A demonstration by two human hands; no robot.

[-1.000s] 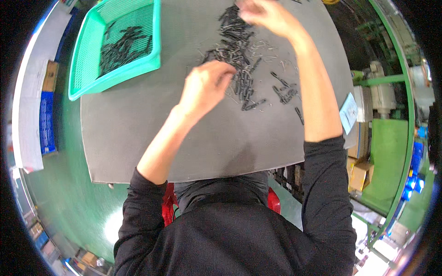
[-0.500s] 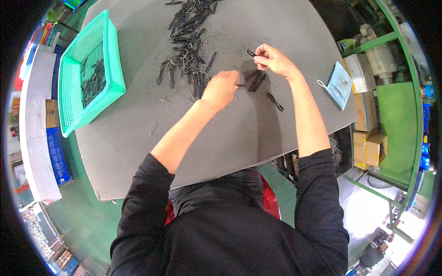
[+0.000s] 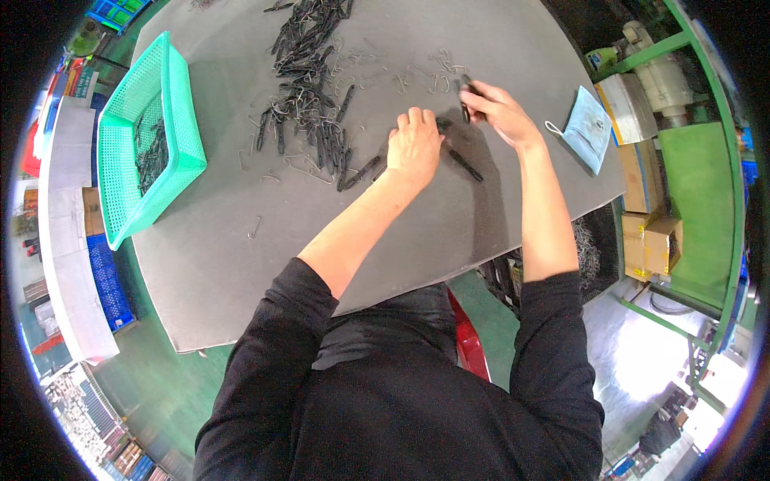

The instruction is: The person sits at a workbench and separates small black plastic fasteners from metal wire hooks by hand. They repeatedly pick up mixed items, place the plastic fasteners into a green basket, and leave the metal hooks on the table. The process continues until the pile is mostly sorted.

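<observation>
My right hand (image 3: 499, 112) is raised above the table, its thumb and fingers closed on a slim black piece (image 3: 465, 104). To its left, my left hand (image 3: 415, 148) rests low over the table, back upward and fingers curled down; what they grip is hidden beneath. Dark ends of black pieces show beside its thumb, and one loose black piece (image 3: 464, 165) lies just right of it. Left of that hand spreads a long pile of slim black pieces (image 3: 309, 76) mixed with bent wire hooks. Thin metal hooks (image 3: 437, 82) are scattered beyond both hands.
A turquoise mesh basket (image 3: 186, 132) holding black pieces stands at the left of the grey table (image 3: 265, 297). A single wire hook (image 3: 254, 227) lies at the left front. A blue face mask (image 3: 588, 130) lies near the right edge. Cardboard boxes (image 3: 659, 244) stand beyond it.
My left hand has moved right, over where the small group of black pieces lay. My right hand has shifted right with its black piece, now more upright. The whole view has shifted slightly.
</observation>
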